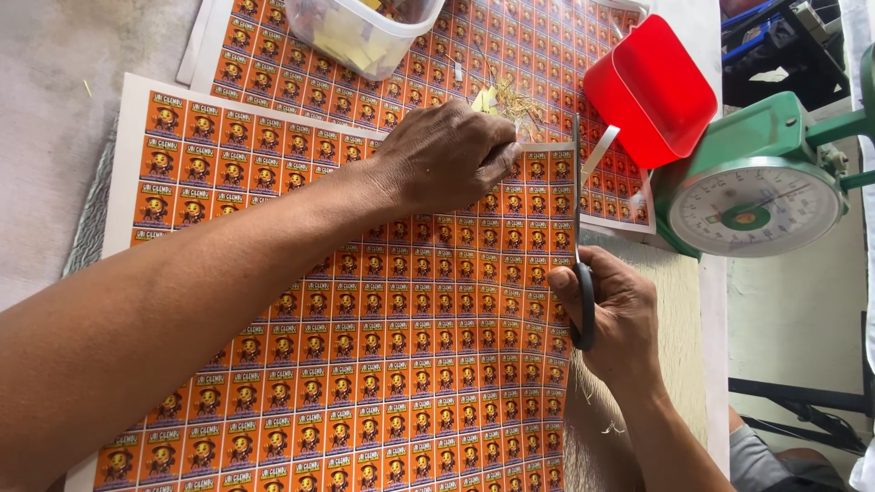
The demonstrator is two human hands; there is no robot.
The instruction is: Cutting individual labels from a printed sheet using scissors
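Observation:
A large sheet of small orange printed labels (365,301) lies flat in front of me. My right hand (615,319) grips black-handled scissors (578,228) whose blades run up along the sheet's right edge. My left hand (447,155) presses down on the sheet's upper right part, fingertips pinching the paper beside the blades. A thin white paper strip (599,150) curls away from the cut at the top.
A second label sheet (510,55) lies behind. On it stand a clear plastic tub (360,32) of cut pieces and a red plastic scoop (652,87). A green dial scale (756,187) sits at the right. Dry straw bits (519,100) lie near my left hand.

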